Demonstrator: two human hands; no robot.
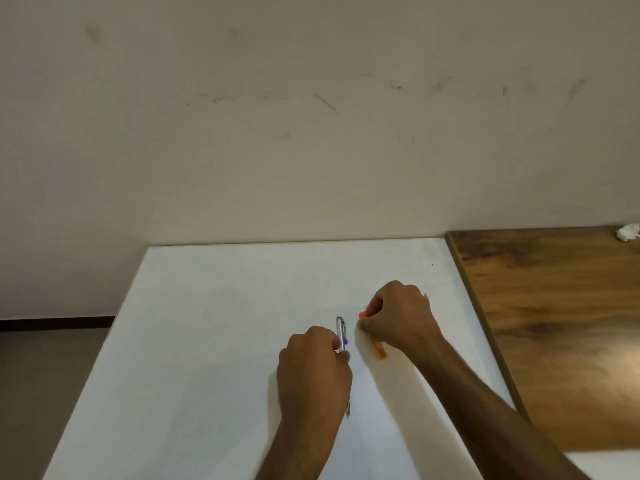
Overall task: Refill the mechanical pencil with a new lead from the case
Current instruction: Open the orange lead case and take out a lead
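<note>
Head view, one frame, looking down at a white flat surface [214, 341] against a cream wall.

Item 1: slim silver mechanical pencil with blue accents [341, 332]. Held in the left hand [315, 368], fingers closed round the barrel; clip end points away from the person, tip [347, 412] shows below the hand. Whether it rests on the surface or is lifted just clear cannot be told.

Item 2: narrow translucent orange plastic lead case [379, 351], just right of the pencil. The right hand [398, 317] covers its middle, fingertips pinched at the orange cap end [362, 314]; far end sticks out beneath the wrist.

Item 3: brown wood-grain tabletop [554, 323] adjoining at right, with a crumpled white scrap [627, 232] at its far corner.

Step in hand, as judged: opening the case to draw a lead; no loose lead is visible. Next move likely calls for a fine pinch on a single lead and the pencil's filling end opened and steadied; which end cannot be told.
</note>
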